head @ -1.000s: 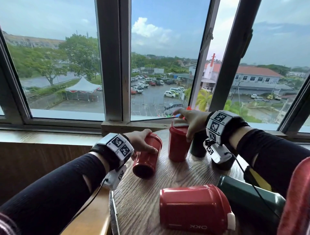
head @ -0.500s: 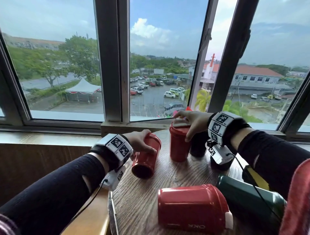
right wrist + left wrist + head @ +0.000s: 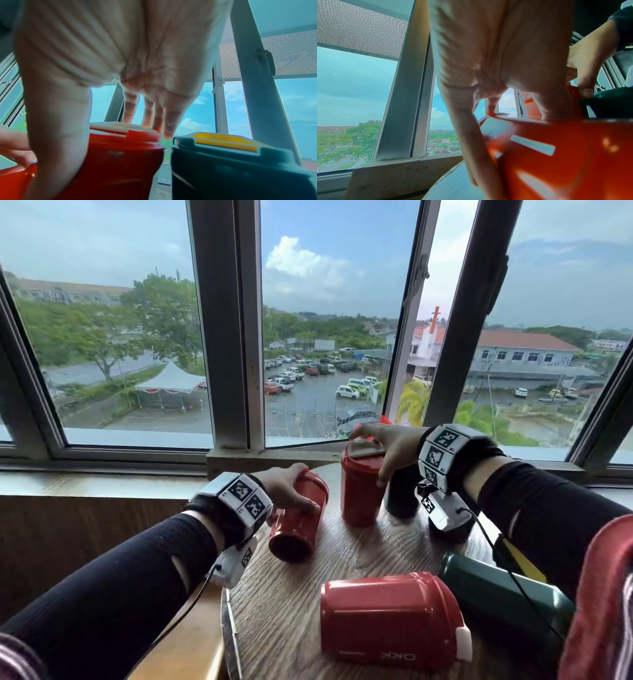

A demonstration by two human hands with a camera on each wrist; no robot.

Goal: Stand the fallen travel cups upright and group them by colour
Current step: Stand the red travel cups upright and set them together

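The left hand (image 3: 286, 489) curls over the side of a fallen red cup (image 3: 298, 517), thumb on its near flank and fingers wrapped across the top, so the cup lies tilted under the palm with its dark base pointing toward the viewer at the left of the round wooden table (image 3: 298, 604). The right hand (image 3: 388, 445) grips an upright red cup (image 3: 359, 487) just to the right, fingers laid over its lid and thumb down the near side. A dark green cup (image 3: 240, 162) with a yellow lid tab stands just beside it on the right. Nearer, a large red cup (image 3: 390, 619) lies on its side, white tab at its right end, and a dark green cup on its side (image 3: 496, 594) lies right of it
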